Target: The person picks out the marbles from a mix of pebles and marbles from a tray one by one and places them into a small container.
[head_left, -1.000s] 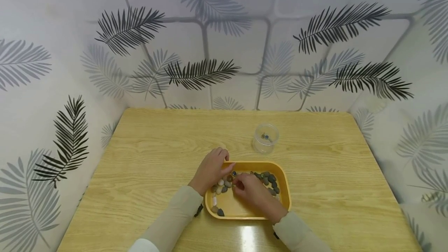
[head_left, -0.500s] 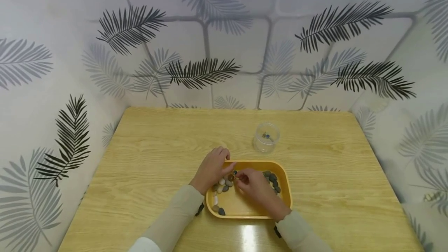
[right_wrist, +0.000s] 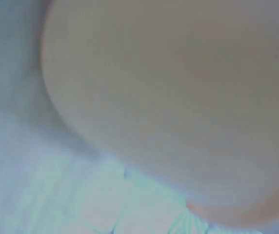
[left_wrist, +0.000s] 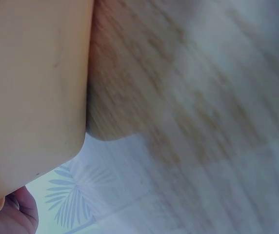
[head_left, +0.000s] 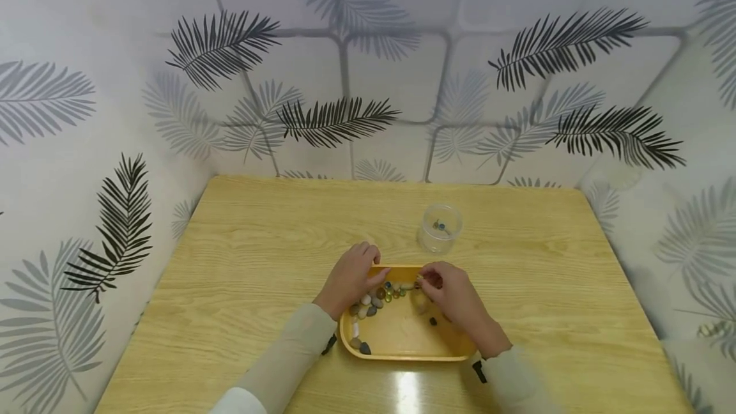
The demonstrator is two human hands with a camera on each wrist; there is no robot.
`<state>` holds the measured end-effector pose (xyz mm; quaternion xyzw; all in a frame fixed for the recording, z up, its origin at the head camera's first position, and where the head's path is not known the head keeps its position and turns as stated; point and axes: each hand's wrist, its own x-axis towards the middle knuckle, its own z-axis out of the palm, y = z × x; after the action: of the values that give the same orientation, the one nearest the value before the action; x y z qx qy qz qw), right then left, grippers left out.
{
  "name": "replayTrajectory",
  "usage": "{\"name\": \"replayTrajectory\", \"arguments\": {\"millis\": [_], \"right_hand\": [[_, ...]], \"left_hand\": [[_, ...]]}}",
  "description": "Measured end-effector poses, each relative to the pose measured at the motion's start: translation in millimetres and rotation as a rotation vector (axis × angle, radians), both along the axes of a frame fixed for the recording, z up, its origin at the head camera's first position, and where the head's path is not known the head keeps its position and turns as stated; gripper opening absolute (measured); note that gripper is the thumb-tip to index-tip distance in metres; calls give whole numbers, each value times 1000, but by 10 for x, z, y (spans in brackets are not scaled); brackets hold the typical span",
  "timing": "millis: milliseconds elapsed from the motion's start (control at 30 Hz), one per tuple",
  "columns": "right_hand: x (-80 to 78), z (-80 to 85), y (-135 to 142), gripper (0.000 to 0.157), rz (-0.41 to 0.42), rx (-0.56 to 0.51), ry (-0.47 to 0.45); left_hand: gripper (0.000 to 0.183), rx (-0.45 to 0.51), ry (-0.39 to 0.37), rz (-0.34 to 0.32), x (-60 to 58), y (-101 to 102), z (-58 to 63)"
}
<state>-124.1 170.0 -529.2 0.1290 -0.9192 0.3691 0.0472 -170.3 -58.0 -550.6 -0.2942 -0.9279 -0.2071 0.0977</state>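
A yellow tray lies on the table with stones and glass beads inside. My left hand grips its far left rim, thumb inside and fingers over the edge; in the left wrist view the fingers curl at the tray's corner. Pale and grey pebbles cluster below that hand, and shiny glass beads line the far wall. At the far right of the tray, my right hand pinches a small brownish piece between thumb and index finger; I cannot tell its kind. One dark stone lies below it.
A clear round container with a few small beads stands behind the tray. Pebbles lie in the tray's near left corner. The wood-grain table meets a leaf-patterned backdrop at the back and sides.
My right hand has moved right and away from the bead group to the tray's far right, uncovering more beads and covering the dark stones there. The left hand stays on the rim.
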Motion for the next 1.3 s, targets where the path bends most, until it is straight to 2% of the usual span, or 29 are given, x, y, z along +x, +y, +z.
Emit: {"name": "replayTrajectory", "arguments": {"millis": [200,333,633,967,1300], "right_hand": [[-97,182,206,12,-22,1,27],[-148,231,333,14,-53,15,44],[-324,220,454,17,-86,-40,105],[-515,127,410,16,-187,-87,191],[-644,43,382,19,-234,-102,201]], "left_hand": [[25,27,-1,-3,12,-32,-1],[24,26,-10,-16,12,-23,-7],[26,-3,-15,2,-2,-23,-33],[26,13,-6,-6,8,-7,1],[25,23,39,-14,-5,-20,-26]]}}
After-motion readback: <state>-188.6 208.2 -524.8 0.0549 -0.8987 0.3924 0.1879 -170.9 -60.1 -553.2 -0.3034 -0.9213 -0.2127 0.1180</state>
